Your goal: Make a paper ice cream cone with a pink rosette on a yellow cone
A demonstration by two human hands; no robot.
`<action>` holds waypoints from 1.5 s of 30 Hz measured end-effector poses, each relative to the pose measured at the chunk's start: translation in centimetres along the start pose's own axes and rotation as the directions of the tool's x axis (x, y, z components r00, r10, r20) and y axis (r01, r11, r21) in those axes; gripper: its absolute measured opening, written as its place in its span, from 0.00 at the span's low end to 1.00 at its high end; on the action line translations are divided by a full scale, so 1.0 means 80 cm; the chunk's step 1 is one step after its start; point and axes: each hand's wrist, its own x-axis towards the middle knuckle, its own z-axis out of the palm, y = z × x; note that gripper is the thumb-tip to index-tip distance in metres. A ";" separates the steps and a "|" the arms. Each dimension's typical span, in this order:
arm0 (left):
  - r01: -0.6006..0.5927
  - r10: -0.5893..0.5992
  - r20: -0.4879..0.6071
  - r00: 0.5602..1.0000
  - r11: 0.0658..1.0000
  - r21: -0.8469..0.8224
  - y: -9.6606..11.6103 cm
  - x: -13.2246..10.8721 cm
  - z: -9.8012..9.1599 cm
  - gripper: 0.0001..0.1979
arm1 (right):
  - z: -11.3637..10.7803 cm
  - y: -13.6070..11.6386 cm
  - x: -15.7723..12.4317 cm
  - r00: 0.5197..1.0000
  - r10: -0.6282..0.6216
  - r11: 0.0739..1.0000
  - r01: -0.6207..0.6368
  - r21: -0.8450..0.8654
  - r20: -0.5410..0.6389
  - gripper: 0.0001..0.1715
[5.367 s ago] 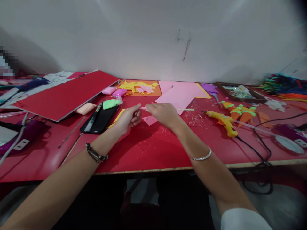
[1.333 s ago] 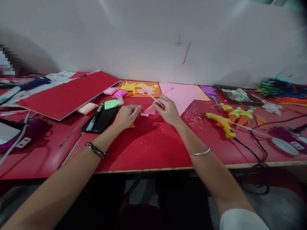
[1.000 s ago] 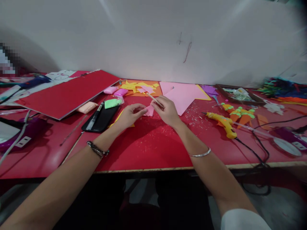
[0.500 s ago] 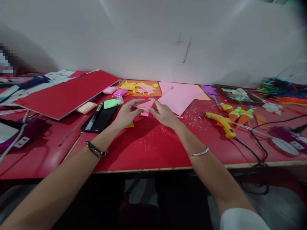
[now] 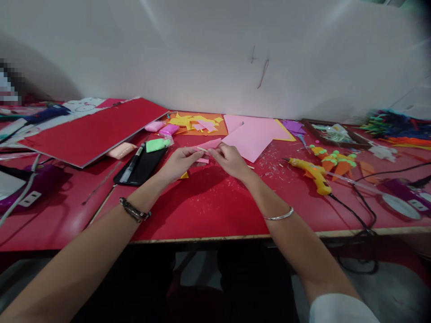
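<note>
- Landmark for all places: large pink sheet (image 5: 254,139), lying on the red table (image 5: 202,211).
- Small pink paper (image 5: 213,143): held between both hands, just left of the landmark's near-left edge.
- Pale stick (image 5: 202,149): tip lies along the small pink paper; its other end shows beyond the right hand, in front of the landmark.
- Left hand (image 5: 182,162): left of and nearer than the landmark; thumb and fingers pressed together, pinching the small pink paper and stick tip.
- Right hand (image 5: 232,161): directly before the landmark's near-left edge; thumb and fingertips pinching the same paper and stick. Exact finger contact too small to tell.
- Pink scrap (image 5: 202,160): on the table between the hands, left of the landmark.
- Black slab (image 5: 153,162): left of the landmark, bearing a pen (image 5: 134,161) and green packet (image 5: 156,145).
- Yellow glue gun (image 5: 313,172): right of and nearer than the landmark.
- Shavings (image 5: 267,167): scattered on the table, before the landmark.
</note>
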 end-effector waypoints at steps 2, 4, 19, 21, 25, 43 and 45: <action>-0.004 0.003 0.041 0.999 1.000 0.011 -0.001 0.000 0.001 0.13 | 0.001 0.001 0.000 1.000 -0.001 1.000 0.001 0.000 -0.015 0.22; -0.019 0.015 0.089 0.996 0.999 0.042 -0.003 0.001 0.002 0.13 | 0.002 0.000 0.000 1.000 0.007 1.000 -0.007 0.009 -0.024 0.21; -0.217 0.140 0.201 0.970 0.871 0.441 0.012 -0.009 0.009 0.19 | -0.005 -0.001 -0.001 0.990 -0.077 0.920 0.025 0.390 0.117 0.17; -0.254 0.178 0.194 0.965 0.820 0.512 0.014 -0.009 0.008 0.20 | -0.005 -0.001 0.000 0.987 -0.123 0.907 0.069 0.415 0.105 0.17; -0.308 0.244 0.189 0.951 0.749 0.587 0.010 -0.006 0.001 0.20 | -0.004 0.000 0.001 0.991 -0.104 0.921 0.064 0.383 0.083 0.17; -0.267 0.304 -0.011 0.953 0.852 0.451 0.006 -0.003 0.001 0.20 | -0.006 -0.001 -0.001 0.982 -0.070 0.974 0.029 0.223 0.178 0.28; -0.261 0.302 -0.015 0.953 0.847 0.463 0.005 -0.003 0.000 0.19 | -0.006 -0.002 -0.001 0.982 -0.073 0.976 0.034 0.217 0.176 0.28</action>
